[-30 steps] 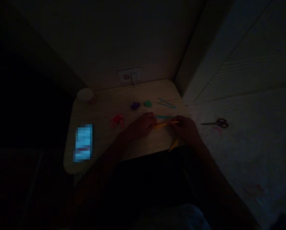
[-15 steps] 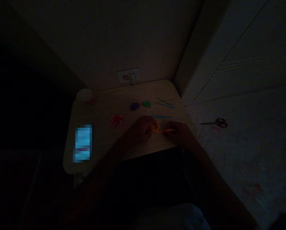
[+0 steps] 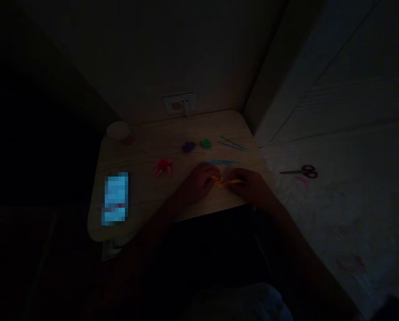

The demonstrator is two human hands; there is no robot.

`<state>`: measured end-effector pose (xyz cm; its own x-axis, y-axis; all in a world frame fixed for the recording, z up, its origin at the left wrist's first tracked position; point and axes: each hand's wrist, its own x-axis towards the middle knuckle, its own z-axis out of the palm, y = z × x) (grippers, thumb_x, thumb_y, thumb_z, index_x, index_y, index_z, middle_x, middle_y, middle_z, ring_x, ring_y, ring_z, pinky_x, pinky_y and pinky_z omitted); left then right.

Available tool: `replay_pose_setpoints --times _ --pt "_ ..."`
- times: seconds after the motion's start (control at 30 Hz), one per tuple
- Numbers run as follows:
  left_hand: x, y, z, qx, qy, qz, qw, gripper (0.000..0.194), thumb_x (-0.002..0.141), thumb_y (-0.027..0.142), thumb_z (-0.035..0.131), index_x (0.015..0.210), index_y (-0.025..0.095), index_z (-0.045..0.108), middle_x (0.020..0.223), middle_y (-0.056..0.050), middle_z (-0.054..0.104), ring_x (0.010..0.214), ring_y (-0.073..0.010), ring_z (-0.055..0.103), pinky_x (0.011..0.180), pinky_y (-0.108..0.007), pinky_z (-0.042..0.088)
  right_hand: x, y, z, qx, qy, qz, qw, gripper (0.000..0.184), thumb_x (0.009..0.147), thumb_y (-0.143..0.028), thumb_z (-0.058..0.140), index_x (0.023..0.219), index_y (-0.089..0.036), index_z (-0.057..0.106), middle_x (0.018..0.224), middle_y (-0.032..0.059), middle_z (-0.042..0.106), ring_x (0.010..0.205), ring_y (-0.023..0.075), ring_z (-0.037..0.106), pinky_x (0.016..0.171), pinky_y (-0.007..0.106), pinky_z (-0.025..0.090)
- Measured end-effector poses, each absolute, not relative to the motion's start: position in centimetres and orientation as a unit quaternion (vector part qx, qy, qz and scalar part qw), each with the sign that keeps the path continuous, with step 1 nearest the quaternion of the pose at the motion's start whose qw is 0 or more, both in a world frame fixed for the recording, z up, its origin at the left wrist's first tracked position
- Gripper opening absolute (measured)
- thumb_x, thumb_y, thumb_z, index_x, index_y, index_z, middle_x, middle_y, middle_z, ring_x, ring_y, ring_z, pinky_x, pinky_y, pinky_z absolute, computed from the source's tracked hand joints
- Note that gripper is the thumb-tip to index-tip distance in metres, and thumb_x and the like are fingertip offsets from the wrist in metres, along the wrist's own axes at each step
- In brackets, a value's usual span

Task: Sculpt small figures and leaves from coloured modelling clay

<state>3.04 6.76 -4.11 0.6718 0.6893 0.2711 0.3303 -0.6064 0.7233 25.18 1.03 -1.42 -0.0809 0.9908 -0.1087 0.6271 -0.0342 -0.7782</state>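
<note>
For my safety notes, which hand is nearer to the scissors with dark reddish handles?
Right. The right hand is to the left of the scissors in the picture; the left hand is farther left.

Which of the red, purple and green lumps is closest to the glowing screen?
The red lump, the pronged one; the purple lump and green lump both lie farther right, away from the screen.
</note>
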Motion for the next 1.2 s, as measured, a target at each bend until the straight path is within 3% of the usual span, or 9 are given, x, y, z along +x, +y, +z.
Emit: replay_pose_setpoints --times 0.47,0.7,0.83,0.97,1.1,1.2 --pt "3.6 6.3 -4.1 0.811 0.316 0.295 0.393 0.028 0.095 0.013 0.050 0.115 0.021 0.068 0.119 -0.009 0.072 0.115 -0.0221 0.066 0.106 -0.041 0.050 25.5 2.5 -1.7 -0.624 -0.648 0.318 0.299 0.015 0.082 -0.027 0.065 0.089 -0.017 0.075 0.088 0.0054 0.078 0.079 0.0199 0.069 0.073 0.028 0.049" --pt "3.9 5.4 -4.2 0.808 0.331 0.315 0.371 0.019 0.099 0.026 0.058 0.117 0.022 0.065 0.118 -0.009 0.071 0.113 -0.0240 0.067 0.104 -0.042 0.051 25.0 2.9 -2.1 -0.609 -0.656 0.307 0.323 0.014 0.084 -0.024 0.067 0.093 -0.018 0.077 0.090 0.0058 0.080 0.081 0.0211 0.072 0.074 0.028 0.051" --pt "4.2 4.8 -5.0 0.814 0.325 0.323 0.357 0.040 0.091 0.025 0.072 0.128 0.024 0.058 0.129 -0.010 0.066 0.119 -0.0272 0.064 0.106 -0.044 0.051 24.8 3.3 -2.5 -0.607 -0.665 0.293 0.322 0.014 0.083 -0.021 0.069 0.095 -0.019 0.076 0.092 0.0048 0.080 0.083 0.0210 0.073 0.074 0.028 0.051" --pt "4.5 4.4 -5.6 0.808 0.318 0.350 0.352 0.048 0.090 0.016 0.069 0.134 0.024 0.051 0.132 -0.010 0.062 0.123 -0.0260 0.061 0.108 -0.044 0.050 24.4 3.5 -2.6 -0.622 -0.660 0.271 0.323 0.013 0.084 -0.024 0.070 0.095 -0.020 0.073 0.089 0.0045 0.079 0.079 0.0204 0.071 0.069 0.027 0.050" --pt "4.6 4.1 -5.2 0.814 0.367 0.356 0.277 0.038 0.086 0.014 0.070 0.122 0.020 0.060 0.130 -0.013 0.058 0.125 -0.0303 0.056 0.110 -0.049 0.048 24.4 3.7 -2.3 -0.600 -0.673 0.280 0.331 0.014 0.089 -0.023 0.063 0.095 -0.018 0.075 0.092 0.0061 0.080 0.083 0.0208 0.072 0.074 0.028 0.051" --pt "4.4 3.8 -4.9 0.809 0.402 0.350 0.248 0.030 0.083 0.014 0.071 0.112 0.019 0.066 0.119 -0.011 0.060 0.115 -0.0296 0.059 0.104 -0.049 0.051 24.6 4.0 -1.8 -0.585 -0.686 0.292 0.319 0.016 0.089 -0.022 0.064 0.096 -0.018 0.078 0.094 0.0062 0.081 0.082 0.0205 0.072 0.075 0.028 0.052"
